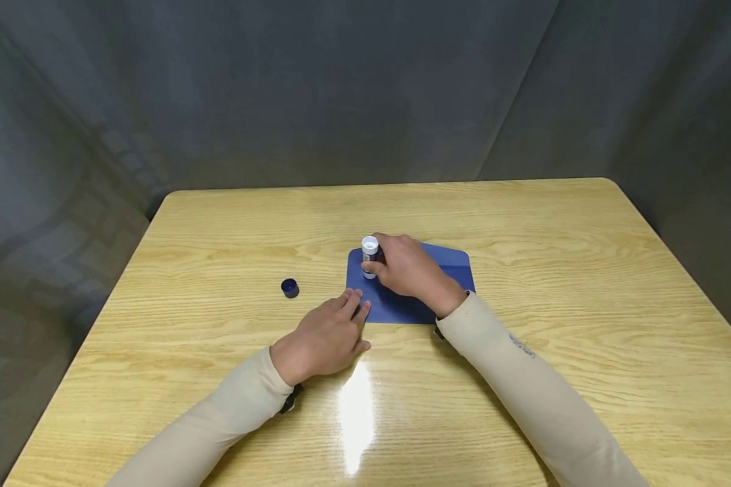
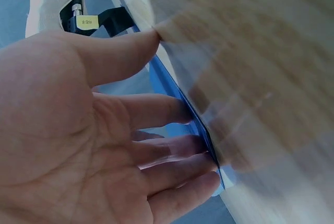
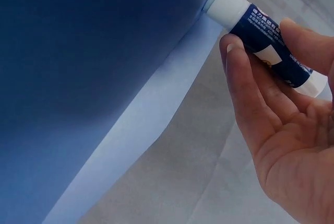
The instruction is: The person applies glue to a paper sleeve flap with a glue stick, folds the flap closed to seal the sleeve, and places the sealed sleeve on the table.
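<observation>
A blue envelope (image 1: 390, 308) lies flat on the table, its lighter flap (image 1: 445, 255) spread on the far side. My right hand (image 1: 411, 267) grips a glue stick (image 1: 369, 257) with a dark blue label, thumb on one side and fingers on the other. The glue stick stands upright over the envelope's left part, its white lower end right at the paper in the right wrist view. My left hand (image 1: 325, 338) rests palm down, fingertips (image 2: 211, 182) on the envelope's near left corner and thumb on the table. Left of the envelope sits a dark blue cap (image 1: 289, 288).
The wood-grain table (image 1: 585, 304) extends around the envelope on all sides. A grey curtain (image 1: 341, 95) hangs behind its far edge and along both sides. Light glares off the tabletop near the left hand.
</observation>
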Tool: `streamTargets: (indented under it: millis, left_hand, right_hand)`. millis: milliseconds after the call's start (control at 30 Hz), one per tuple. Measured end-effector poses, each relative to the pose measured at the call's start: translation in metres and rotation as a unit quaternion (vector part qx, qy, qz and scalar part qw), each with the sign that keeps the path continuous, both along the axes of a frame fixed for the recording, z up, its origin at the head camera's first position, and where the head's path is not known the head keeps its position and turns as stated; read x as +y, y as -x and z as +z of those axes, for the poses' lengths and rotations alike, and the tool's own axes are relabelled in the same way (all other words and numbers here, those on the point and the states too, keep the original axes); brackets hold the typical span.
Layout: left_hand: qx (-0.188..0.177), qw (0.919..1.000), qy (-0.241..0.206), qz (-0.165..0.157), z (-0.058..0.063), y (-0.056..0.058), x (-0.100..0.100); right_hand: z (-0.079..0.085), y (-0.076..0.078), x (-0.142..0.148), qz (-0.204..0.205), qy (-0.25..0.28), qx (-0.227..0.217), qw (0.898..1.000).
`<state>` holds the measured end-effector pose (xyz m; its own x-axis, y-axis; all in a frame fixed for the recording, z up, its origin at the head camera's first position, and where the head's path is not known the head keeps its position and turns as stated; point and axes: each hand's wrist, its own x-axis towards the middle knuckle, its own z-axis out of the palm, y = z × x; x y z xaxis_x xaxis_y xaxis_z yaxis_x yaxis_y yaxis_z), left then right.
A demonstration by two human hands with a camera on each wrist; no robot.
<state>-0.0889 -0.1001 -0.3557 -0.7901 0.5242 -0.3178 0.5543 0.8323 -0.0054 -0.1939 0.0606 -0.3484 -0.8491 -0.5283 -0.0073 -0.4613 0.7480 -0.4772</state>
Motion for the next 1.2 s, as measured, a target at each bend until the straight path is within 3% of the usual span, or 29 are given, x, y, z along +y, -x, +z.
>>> streamTargets:
  millis: [500,1200]
  left_hand:
    - [-0.02,0.9997,-0.005,0.013,-0.001,0.001,0.001]
    - [-0.046,0.9983,-0.022,0.029,0.0,0.0,-0.002]
  right_hand:
    - [0.001,-0.001,0.036,-0.018,-0.011,-0.004,1.0]
    - [-0.001,-0.003,0.091,-0.037,-0.014,0.032,0.999]
